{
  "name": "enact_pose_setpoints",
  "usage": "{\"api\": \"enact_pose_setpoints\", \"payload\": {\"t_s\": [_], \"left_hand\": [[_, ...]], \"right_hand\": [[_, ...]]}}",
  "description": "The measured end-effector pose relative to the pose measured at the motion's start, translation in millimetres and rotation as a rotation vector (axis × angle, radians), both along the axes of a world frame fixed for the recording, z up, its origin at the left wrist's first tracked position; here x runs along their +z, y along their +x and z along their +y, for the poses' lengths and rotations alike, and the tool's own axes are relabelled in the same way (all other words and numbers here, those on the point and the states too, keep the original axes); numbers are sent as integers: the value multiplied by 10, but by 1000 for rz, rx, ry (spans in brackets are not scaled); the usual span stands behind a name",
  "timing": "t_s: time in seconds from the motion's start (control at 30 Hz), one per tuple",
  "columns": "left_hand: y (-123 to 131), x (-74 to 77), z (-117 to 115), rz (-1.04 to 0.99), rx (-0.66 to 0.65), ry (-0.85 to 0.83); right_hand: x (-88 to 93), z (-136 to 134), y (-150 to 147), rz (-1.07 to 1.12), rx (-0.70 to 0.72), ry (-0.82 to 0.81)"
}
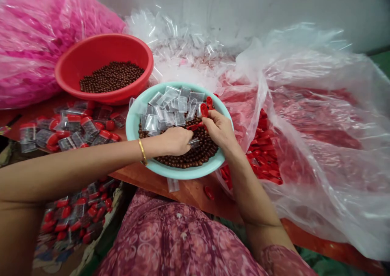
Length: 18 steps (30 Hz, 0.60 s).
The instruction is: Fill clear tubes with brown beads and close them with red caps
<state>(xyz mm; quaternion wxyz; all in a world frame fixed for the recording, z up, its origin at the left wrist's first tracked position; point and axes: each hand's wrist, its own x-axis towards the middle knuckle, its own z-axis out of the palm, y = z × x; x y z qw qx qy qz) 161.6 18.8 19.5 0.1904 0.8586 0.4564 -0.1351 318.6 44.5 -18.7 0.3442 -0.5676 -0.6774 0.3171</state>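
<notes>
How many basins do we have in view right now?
2: the red basin at the back left, and the light blue basin near the centre, in front of it to the right. Others could be hidden.

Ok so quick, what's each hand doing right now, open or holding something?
Left hand: closed, apparently on a clear plastic container, mostly hidden.
Right hand: closed, holding a red plastic cap.

Smooth turquoise plastic basin (183, 174), glossy brown beads (183, 160) and clear, shiny plastic cases (179, 118); I see crinkled, glossy plastic sheeting (304, 178) and a polished metal bangle (142, 152).
</notes>
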Motion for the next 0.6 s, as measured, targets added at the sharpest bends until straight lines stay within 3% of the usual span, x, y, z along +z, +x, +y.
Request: {"api": "enact_pose_setpoints", "payload": {"t_s": [0.13, 0.27, 0.47, 0.6], "left_hand": [[29, 82, 4, 214, -117, -39], [197, -115, 33, 146, -120, -82], [310, -390, 181, -229, 221, -129], [187, -430, 241, -669, 475, -424]], "right_hand": [[-32, 5, -6, 132, 5, -9], [-2, -3, -25, 213, -12, -13], [34, -5, 10, 330, -84, 94], [56, -34, 31, 451, -211, 174]]}}
